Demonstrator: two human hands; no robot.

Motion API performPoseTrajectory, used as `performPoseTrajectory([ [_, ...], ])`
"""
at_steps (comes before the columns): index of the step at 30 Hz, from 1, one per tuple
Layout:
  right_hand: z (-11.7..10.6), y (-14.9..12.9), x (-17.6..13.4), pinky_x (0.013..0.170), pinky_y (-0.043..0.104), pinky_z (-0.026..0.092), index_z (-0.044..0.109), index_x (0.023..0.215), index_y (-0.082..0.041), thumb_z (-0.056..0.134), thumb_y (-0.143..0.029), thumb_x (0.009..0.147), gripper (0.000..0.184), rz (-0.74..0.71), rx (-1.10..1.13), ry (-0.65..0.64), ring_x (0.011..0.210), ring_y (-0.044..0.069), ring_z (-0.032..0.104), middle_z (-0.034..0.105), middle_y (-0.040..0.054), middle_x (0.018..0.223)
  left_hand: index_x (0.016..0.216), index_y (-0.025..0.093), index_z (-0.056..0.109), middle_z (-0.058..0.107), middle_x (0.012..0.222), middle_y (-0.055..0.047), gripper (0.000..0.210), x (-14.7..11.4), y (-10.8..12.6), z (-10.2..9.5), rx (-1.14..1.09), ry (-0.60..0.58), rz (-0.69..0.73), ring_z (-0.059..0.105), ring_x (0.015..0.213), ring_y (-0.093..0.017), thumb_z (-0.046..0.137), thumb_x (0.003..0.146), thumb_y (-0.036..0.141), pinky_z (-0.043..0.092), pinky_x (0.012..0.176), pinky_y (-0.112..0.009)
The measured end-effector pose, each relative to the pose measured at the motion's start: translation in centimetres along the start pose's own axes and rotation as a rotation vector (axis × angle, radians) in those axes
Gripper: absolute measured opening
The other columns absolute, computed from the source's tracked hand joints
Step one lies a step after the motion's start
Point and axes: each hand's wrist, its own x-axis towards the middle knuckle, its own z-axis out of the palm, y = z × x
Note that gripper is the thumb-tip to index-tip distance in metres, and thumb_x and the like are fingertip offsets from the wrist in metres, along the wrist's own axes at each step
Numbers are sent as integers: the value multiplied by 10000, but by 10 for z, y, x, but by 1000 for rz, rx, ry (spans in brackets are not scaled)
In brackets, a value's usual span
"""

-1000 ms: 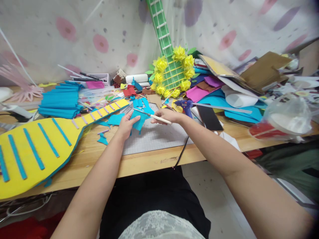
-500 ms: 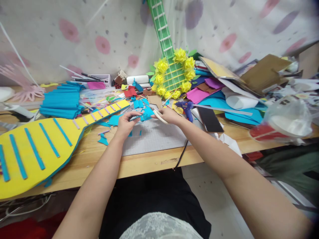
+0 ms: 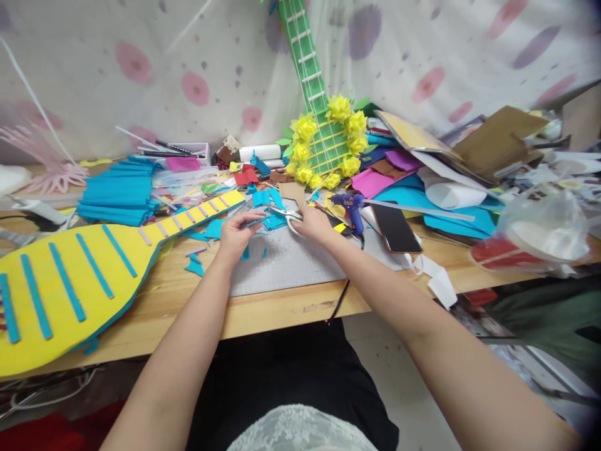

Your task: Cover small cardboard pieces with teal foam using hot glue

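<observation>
My right hand (image 3: 312, 223) is closed around the pale handles of a pair of scissors (image 3: 287, 214), whose blades point left toward my other hand. Pinched in the fingers of my left hand (image 3: 237, 233) is a small piece of blue paper (image 3: 258, 220), seen nearly edge-on. Both hands are just above a grey cutting mat (image 3: 286, 269) on the wooden table. Blue paper scraps (image 3: 213, 230) lie beside and beyond my left hand. The exact spot where blades and paper meet is too small to make out.
A yellow lute-shaped craft (image 3: 89, 275) with blue strips lies at left. Behind stands a green guitar-shaped craft (image 3: 323, 141) with yellow flowers. A blue glue gun (image 3: 352, 210) and a phone (image 3: 395, 227) lie right of my hands. A plastic-wrapped cup (image 3: 526, 244) stands near the right edge.
The scissors have turned so that their blades show more clearly, pointing left. My right hand has shifted slightly, while my left hand stays almost in place.
</observation>
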Motion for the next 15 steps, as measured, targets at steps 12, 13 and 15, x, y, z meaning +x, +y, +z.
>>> performPoseTrajectory([
  [12,-18,-3,-10,551,233,397,490,823,-169,628,-570,694,443,78,1107,-254,573,89,491,587,21,725,962,208,706,691,1053,-49,312,1,-11,0,-83,-51,-98,592,1062,-217,692,687,354,405,990,-395],
  [13,-17,-11,-10,535,230,400,486,821,-174,638,-556,694,430,98,1206,-283,555,87,491,585,16,699,978,215,709,677,1098,-55,312,1,-10,1,-41,-83,-75,560,1126,-224,684,698,350,366,1031,-404],
  [15,-17,-28,-8,527,221,411,485,771,-172,702,-486,659,398,132,1307,-302,542,83,490,565,0,641,991,225,712,653,1156,-62,308,-1,-7,2,36,-146,-35,521,1187,-231,674,708,341,311,1076,-412],
])
